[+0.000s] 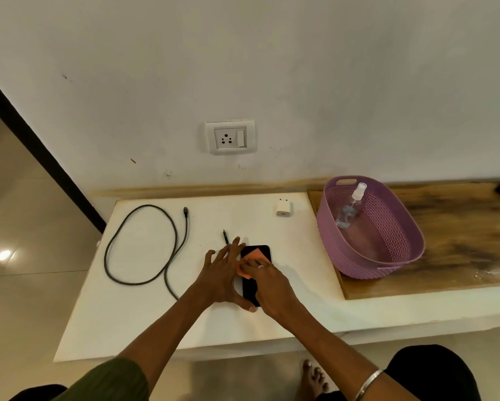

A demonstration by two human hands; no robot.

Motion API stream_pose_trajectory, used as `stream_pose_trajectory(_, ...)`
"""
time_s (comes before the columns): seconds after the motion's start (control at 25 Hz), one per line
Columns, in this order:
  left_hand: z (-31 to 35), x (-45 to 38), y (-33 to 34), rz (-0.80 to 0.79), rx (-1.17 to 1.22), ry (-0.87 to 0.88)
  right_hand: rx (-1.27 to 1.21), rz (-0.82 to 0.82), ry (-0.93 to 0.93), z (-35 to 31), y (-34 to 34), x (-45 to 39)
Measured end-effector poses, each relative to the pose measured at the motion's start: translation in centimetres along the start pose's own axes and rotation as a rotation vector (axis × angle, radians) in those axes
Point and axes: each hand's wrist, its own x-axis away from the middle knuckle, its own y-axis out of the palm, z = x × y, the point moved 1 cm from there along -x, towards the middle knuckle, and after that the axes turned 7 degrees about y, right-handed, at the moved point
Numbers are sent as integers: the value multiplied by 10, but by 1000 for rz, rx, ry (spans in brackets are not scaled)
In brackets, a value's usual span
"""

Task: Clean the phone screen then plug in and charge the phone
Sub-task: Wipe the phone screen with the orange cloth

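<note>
Wiping phone screen with orange cloth under flattened right hand, fingers straight and pressing; phone flat on white board, steadied by left hand, fingers spread along its edge, thumb at near end, apparently against sliding. Cable, adapter, wall socket untouched, spray bottle parked in basket. No legible brand or writing anywhere.

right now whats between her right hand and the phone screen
An orange cloth lies between the right hand and the black phone, pressed flat on the screen, as the head view shows.
</note>
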Motion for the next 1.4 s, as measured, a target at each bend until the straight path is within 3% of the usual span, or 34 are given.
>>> stream_pose_trajectory(0.2, 1, 1, -2, 14, -27, -12, 29, -155, 70, -2, 11, 26)
stream_pose_trajectory(0.76, 1, 2, 0, 16, -66, -23, 234, -224, 45, 29, 23, 62)
stream_pose_trajectory(1.04, -1, 0, 4, 44, -12, -22, 266, -278, 185, 44, 7, 69)
stream_pose_trajectory(1.4, -5, -2, 7, 33, 13, -13, 104, -89, 236, 32, -4, 13)
